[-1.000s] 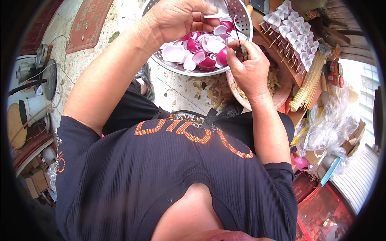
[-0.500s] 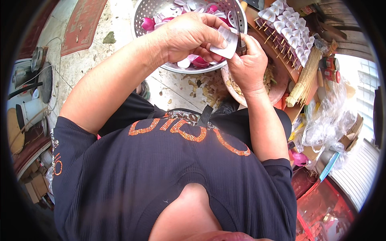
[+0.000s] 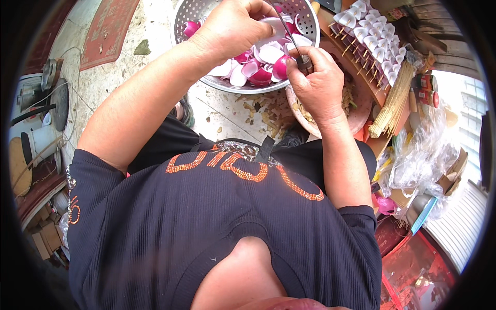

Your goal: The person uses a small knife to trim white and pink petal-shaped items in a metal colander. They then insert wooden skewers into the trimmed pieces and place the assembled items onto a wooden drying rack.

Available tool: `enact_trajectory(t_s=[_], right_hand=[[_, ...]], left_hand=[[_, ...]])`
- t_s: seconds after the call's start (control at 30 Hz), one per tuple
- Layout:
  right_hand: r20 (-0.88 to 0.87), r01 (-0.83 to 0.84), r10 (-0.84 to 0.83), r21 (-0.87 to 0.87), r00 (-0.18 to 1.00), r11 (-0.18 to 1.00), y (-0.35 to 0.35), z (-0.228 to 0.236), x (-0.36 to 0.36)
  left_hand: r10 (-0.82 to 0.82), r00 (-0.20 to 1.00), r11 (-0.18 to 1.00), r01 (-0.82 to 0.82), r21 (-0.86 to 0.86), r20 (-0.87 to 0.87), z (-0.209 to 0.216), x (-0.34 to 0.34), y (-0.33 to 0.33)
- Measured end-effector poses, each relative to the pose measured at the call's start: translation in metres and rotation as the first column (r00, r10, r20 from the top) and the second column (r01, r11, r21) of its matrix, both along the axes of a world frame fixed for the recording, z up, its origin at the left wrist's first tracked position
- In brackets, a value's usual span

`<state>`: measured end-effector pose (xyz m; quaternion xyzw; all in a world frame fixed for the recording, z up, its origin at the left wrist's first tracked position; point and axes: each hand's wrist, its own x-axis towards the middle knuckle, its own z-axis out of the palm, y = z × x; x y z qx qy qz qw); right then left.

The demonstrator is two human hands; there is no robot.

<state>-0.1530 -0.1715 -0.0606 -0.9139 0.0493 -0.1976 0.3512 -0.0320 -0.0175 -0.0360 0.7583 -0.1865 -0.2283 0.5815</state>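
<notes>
My left hand (image 3: 232,32) is over the metal colander (image 3: 242,90), its fingers closed on a pale onion piece (image 3: 277,29). In my right hand (image 3: 319,82) is a knife with a dark handle (image 3: 305,65). Its thin blade (image 3: 287,30) points up and away, close beside the onion piece; I cannot tell whether they touch. Below the hands, the colander holds many cut red onion pieces (image 3: 259,77), some purple side up and others showing white insides.
A pinkish basin (image 3: 360,114) of peelings stands right of the colander. Beyond it, skewered onion pieces (image 3: 373,40) lie in rows beside a bundle of bamboo skewers (image 3: 391,106). Clear plastic bags (image 3: 416,150) are heaped at the right. Peel scraps (image 3: 268,116) litter the floor.
My left hand has moved up and away from my right with an onion piece. The knife now tilts away to the left, and more of the colander's onions shows.
</notes>
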Motion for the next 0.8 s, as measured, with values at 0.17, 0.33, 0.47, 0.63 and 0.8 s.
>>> enact_trajectory(t_s=[0.17,0.33,0.47,0.63,0.8], right_hand=[[-0.015,0.001,-0.003,-0.104,1.000,0.995,0.002,0.001,-0.001],[-0.051,0.014,-0.022,-0.146,0.998,0.989,0.002,0.003,-0.003],[0.017,0.037,-0.035,-0.193,0.999,0.981,-0.001,-0.002,-0.002],[0.026,0.029,-0.025,-0.198,0.999,0.980,-0.003,-0.004,-0.002],[-0.018,0.032,-0.035,-0.136,0.999,0.990,-0.002,-0.003,-0.002]], left_hand=[[-0.019,0.970,0.998,0.003,0.067,0.240,-0.002,0.002,0.000],[-0.022,0.968,0.991,-0.012,0.133,0.250,0.006,-0.001,-0.002],[0.003,0.984,0.996,-0.020,0.092,0.179,0.000,0.004,-0.002],[0.013,0.996,0.999,-0.016,0.036,0.089,-0.002,0.003,-0.001],[-0.009,0.999,0.995,0.004,0.104,0.049,0.009,-0.001,0.001]])
